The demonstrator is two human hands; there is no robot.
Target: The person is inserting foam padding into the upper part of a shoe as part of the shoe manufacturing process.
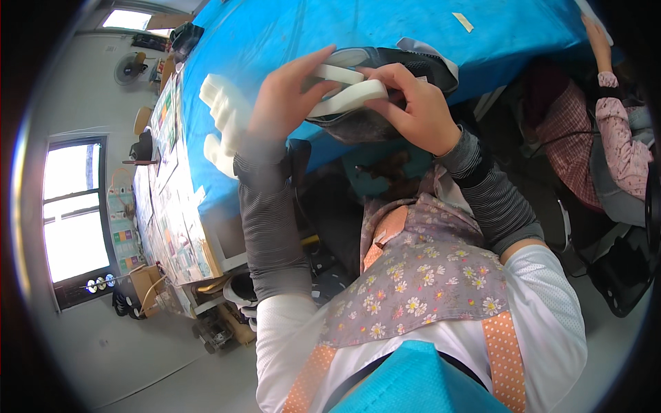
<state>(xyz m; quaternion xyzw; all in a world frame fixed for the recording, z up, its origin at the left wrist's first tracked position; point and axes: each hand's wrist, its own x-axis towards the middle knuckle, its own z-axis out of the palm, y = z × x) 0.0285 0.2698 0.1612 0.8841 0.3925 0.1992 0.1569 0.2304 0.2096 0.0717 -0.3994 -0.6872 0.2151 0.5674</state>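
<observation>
Both my hands are raised over the near edge of the blue-covered table. My left hand (284, 100) is closed round the left part of a white, foam-like curved piece (350, 98), thumb and fingers on its two bands. At its right end, my right hand (421, 110) pinches the same piece between thumb and fingers. Under and behind it sits a black fabric item (361, 127) with mesh and a pale strap; whether it is a bag or something else I cannot tell. Left of my left hand lies a wavy stack of similar white pieces (224, 113).
The blue table cover (385, 24) stretches ahead, with a small pale strip (463, 22) on it. At the far right another person's hand (600, 48) rests near the table edge. A dark chair (623, 272) stands at the right; a paper-covered cabinet (175, 199) is at left.
</observation>
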